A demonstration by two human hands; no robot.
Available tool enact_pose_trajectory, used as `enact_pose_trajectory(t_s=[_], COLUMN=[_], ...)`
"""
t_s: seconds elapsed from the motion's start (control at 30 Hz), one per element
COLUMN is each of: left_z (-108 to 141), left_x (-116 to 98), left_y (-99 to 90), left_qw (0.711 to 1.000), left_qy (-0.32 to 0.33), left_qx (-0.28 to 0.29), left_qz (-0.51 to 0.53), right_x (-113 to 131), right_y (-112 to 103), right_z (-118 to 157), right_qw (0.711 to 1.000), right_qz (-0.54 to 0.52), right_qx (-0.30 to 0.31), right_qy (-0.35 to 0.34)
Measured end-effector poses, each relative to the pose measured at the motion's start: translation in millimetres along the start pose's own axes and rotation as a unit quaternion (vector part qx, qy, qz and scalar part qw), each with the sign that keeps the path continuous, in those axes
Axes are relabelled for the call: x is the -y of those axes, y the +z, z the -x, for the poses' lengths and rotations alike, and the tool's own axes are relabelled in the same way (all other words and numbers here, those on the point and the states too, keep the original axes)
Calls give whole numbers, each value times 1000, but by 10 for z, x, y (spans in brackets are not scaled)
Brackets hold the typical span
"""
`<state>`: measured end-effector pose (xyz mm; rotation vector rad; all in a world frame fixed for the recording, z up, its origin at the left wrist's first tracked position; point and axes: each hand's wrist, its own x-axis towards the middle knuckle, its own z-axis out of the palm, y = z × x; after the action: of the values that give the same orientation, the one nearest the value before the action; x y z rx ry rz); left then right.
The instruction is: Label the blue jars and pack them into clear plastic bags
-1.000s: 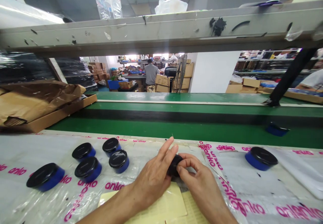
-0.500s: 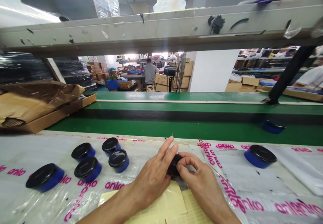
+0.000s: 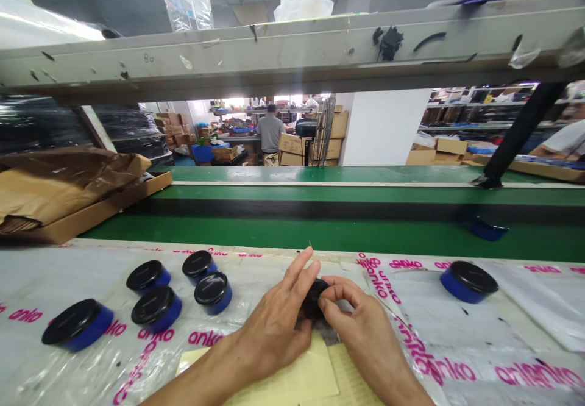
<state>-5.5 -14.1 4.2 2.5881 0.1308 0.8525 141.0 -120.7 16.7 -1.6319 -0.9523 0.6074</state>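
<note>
My left hand (image 3: 278, 317) is wrapped beside a black round container (image 3: 312, 300), its thumb low and two fingers stretched upward past it. A tiny thin sliver shows at the raised fingertip; I cannot make out what it is. From the other side, my right hand (image 3: 354, 314) pinches at the container's edge with thumb and forefinger. Much of the container is hidden by the fingers. Under both wrists lie yellow sheets (image 3: 292, 378). Several round containers with black lids and blue sides stand to the left, one of them a container (image 3: 212, 292) near my left hand.
Another blue-sided container (image 3: 468, 282) stands at the right on the plastic-covered table (image 3: 484, 336). One more container (image 3: 489, 228) sits on the green conveyor belt (image 3: 274, 232). A cardboard tray (image 3: 91, 214) with brown paper is at left. Overhead runs a shelf beam (image 3: 274, 52).
The container on the belt has shifted slightly left. Both hands keep nearly the same pose around the black container. The whole view has moved a little.
</note>
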Motion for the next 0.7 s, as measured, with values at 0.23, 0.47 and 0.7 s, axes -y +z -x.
enact_pose_trajectory(t_s=[0.23,0.47,0.7], left_z=[13,-40,-66], left_x=[-104,-84,-116], left_y=[-62,1,27], left_qw=[986,974,935], left_qy=[-125,-161,-227], left_qx=[14,-46,-96], left_qz=[109,155,256], right_x=[-49,-59,-60], right_y=[26,40,15], right_z=[14,33,54], right_qw=[1000,1000,997], right_qz=[-17,-30,-48], right_qx=[1,-1,-6], right_qy=[1,8,62])
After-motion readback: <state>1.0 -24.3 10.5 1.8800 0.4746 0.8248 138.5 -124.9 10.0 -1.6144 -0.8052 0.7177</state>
